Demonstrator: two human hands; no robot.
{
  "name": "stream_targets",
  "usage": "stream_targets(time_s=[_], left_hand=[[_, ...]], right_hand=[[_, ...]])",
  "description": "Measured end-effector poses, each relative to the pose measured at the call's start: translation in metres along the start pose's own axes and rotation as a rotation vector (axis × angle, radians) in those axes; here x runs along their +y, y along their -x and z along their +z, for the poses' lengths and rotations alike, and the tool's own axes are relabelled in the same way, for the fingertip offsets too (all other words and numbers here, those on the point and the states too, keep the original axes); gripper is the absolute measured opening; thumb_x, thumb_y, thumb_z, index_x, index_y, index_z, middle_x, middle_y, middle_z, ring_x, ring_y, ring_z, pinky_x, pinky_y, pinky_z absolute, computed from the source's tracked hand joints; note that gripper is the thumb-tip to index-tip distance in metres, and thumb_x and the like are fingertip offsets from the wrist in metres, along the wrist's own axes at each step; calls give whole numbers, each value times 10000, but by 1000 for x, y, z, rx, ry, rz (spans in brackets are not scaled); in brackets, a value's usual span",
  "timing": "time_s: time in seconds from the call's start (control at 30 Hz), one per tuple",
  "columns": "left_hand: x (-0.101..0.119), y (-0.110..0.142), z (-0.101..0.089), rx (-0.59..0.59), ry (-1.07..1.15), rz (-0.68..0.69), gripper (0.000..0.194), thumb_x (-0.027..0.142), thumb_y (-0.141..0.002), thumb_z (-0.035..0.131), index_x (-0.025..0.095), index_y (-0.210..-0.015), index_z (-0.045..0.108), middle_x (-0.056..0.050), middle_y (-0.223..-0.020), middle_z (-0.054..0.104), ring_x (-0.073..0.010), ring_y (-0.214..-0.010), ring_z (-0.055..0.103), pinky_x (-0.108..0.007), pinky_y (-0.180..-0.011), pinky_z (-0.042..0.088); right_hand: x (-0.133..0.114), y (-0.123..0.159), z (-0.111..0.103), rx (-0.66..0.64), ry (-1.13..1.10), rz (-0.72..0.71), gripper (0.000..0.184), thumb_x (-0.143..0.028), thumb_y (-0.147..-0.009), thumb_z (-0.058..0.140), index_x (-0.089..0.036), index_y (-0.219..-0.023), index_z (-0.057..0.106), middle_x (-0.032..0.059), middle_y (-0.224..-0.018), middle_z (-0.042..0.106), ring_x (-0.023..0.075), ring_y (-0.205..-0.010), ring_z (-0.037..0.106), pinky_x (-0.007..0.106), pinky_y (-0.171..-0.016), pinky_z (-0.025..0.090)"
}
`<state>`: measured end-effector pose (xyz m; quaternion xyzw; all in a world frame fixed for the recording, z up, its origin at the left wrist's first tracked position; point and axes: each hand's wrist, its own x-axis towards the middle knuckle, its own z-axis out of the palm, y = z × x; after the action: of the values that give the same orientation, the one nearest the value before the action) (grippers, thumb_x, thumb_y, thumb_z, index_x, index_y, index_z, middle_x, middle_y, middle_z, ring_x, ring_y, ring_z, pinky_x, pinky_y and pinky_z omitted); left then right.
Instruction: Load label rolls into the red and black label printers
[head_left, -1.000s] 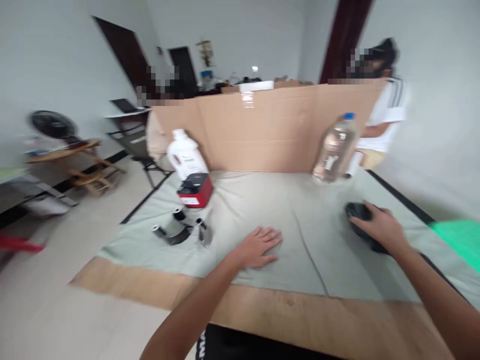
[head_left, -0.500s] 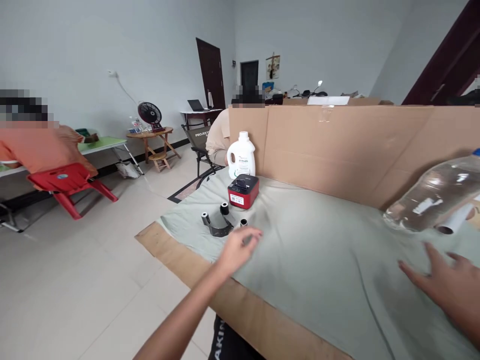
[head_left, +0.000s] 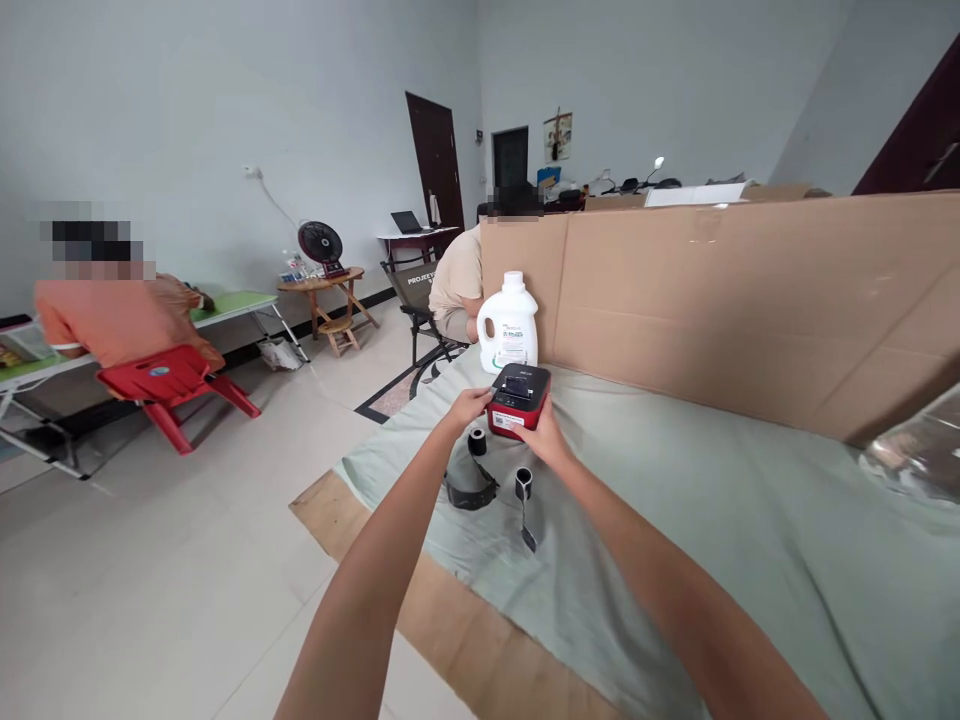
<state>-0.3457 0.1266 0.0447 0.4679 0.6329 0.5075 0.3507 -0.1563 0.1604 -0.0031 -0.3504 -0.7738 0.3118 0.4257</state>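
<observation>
A small red-and-black label printer (head_left: 519, 392) sits between my two hands on the grey-green cloth (head_left: 675, 480). My left hand (head_left: 471, 408) grips its left side, fingers closed against the casing. On the right side and lower front, my right hand (head_left: 546, 436) has its fingers and thumb around it. Just in front stand a small black roll (head_left: 477, 442) and another black roll (head_left: 523, 482) with a strip trailing from it. A dark curved band (head_left: 471, 492) lies beside them. Right behind the printer stands a white jug (head_left: 510, 322) with a handle.
A tall cardboard panel (head_left: 720, 300) runs along the back of the cloth. A clear plastic bottle (head_left: 919, 445) lies at the right edge. One person in orange (head_left: 142, 310) sits at a green table on the left; another person (head_left: 456, 275) sits behind the jug.
My left hand has moved from beside the rolls to the printer's left side. My right hand has come across from the far right to the printer. The view has shifted slightly.
</observation>
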Motion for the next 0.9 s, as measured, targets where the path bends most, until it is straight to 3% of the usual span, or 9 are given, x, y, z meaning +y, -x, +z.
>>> stream_targets(time_s=[0.1, 0.2, 0.37, 0.53, 0.7, 0.83, 0.9], left_hand=[[12, 16, 11, -51, 29, 67, 423, 433, -872, 710, 114, -1144, 764, -62, -905, 792, -170, -806, 702, -320, -809, 598], [33, 47, 37, -102, 36, 149, 416, 432, -872, 710, 140, -1161, 769, -69, -1053, 799, -218, -931, 725, -345, -877, 599], [62, 138, 117, -55, -59, 301, 375, 391, -912, 630, 180, -1186, 773, -49, -1080, 803, -262, -985, 750, -357, -902, 594], [56, 222, 194, -14, -75, 353, 371, 362, -940, 560, 204, -1200, 773, -21, -1017, 814, -218, -799, 762, -305, -775, 608], [30, 249, 227, 13, -83, 428, 383, 348, -916, 599, 224, -1242, 757, -54, -1044, 809, -208, -789, 753, -313, -779, 618], [15, 251, 228, 41, -107, 463, 390, 345, -904, 620, 193, -1234, 761, -62, -883, 809, -202, -738, 723, -320, -747, 618], [11, 251, 225, 35, -92, 461, 391, 352, -911, 619, 177, -1231, 760, -72, -913, 809, -199, -745, 719, -317, -742, 616]], right_hand=[[-4, 10, -16, 100, -63, -60, 813, -423, -829, 708, -158, -1498, 331, 176, -1444, 563, 308, -1346, 524, 525, -1144, 411], [-7, 39, -59, 139, -88, -133, 760, -424, -853, 704, -188, -1489, 363, 171, -1460, 553, 312, -1337, 542, 511, -1144, 420], [-7, 127, -151, 184, 81, -104, 814, -475, -875, 701, -222, -1550, 323, 167, -1468, 536, 355, -1348, 529, 586, -1139, 413], [2, 223, -218, 206, 277, -85, 882, -530, -866, 690, -245, -1585, 265, 173, -1475, 525, 400, -1323, 545, 636, -1101, 448], [10, 269, -234, 265, 375, -103, 881, -564, -864, 668, -256, -1585, 266, 188, -1435, 545, 444, -1301, 558, 671, -1040, 489], [11, 278, -225, 281, 345, -83, 875, -548, -870, 669, -254, -1586, 261, 187, -1447, 537, 437, -1311, 558, 662, -1052, 486], [10, 279, -221, 279, 355, -85, 888, -550, -871, 669, -239, -1590, 250, 198, -1462, 521, 442, -1329, 541, 669, -1067, 468]])
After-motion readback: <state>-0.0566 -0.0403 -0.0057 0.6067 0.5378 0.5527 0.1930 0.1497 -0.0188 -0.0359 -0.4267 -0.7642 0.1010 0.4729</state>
